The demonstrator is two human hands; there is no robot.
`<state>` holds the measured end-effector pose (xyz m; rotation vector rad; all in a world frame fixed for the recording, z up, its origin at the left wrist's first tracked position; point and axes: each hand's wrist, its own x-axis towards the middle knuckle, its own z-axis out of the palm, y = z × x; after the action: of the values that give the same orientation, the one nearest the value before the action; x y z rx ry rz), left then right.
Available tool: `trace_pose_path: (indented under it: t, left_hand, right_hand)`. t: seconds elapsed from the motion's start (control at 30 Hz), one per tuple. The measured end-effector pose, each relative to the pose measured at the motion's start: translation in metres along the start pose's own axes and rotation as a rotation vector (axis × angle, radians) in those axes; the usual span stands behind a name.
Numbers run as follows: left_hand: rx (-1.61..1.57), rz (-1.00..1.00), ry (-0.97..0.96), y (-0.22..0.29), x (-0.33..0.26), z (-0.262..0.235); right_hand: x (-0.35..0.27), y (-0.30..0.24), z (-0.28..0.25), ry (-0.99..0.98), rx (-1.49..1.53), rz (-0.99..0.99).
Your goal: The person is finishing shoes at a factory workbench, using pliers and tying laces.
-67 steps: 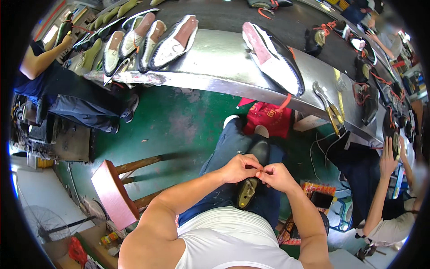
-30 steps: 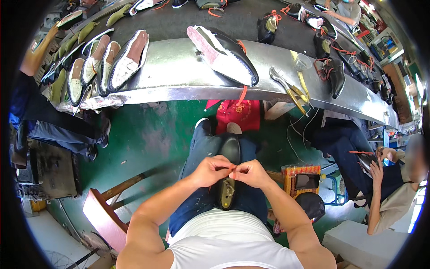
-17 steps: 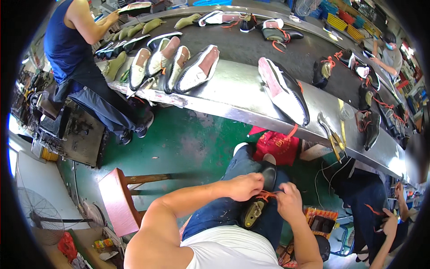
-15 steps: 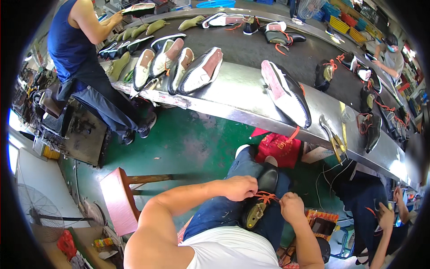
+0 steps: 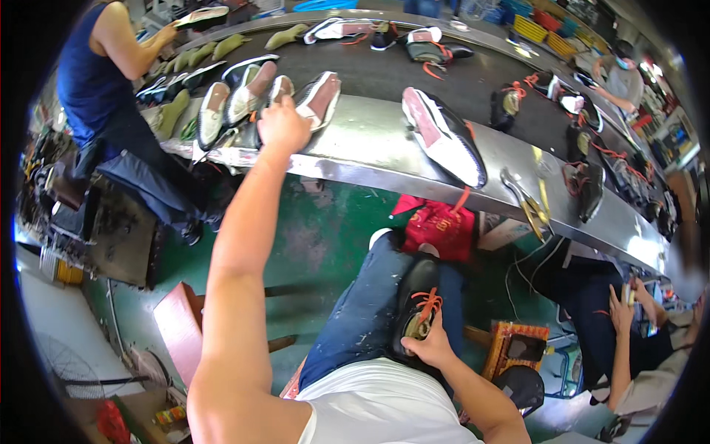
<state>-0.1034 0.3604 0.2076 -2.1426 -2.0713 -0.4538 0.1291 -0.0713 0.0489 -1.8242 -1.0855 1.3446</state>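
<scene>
On my lap lies a black shoe (image 5: pixel 418 285) with orange laces, its toe pointing away from me and a green last showing in its opening. My right hand (image 5: pixel 431 344) is closed around its heel end, thumb over the opening. My left arm is stretched far out to the metal-edged bench. There my left hand (image 5: pixel 283 126) has its fingers bent over a sole-up shoe (image 5: pixel 281 87), covering most of it; the fingertips are partly hidden. Close beside that hand lie another upturned shoe (image 5: pixel 322 100) and a pink-and-white one (image 5: pixel 249 92).
Pincers (image 5: pixel 523 201) and another upturned shoe (image 5: pixel 444 137) lie on the bench (image 5: pixel 370 140). Black shoes with orange laces stand farther right. A person in a blue top (image 5: pixel 100 74) stands at left; others work at right. A red bag (image 5: pixel 440 229) is under the bench.
My left hand has left the laces and moved up and left to the shoes on the bench. My right hand has shifted from the lace end to the shoe's heel.
</scene>
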Motion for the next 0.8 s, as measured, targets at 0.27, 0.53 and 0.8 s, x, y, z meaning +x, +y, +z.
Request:
trace_pose_path:
  t: [0.27,0.53,0.8]
  left_hand:
    - [-0.061,0.068,-0.255,-0.005,0.033,0.009]
    - [-0.340,0.020,-0.086,-0.025,0.022,0.051]
    - [-0.423,0.038,0.010,-0.020,0.008,0.066]
  right_hand:
    - [-0.032,0.054,-0.127,0.032,0.777,-0.049]
    - [0.120,-0.183,-0.260,0.176,0.823,-0.382]
    - [0.399,-0.265,-0.323,0.480,0.269,-0.281]
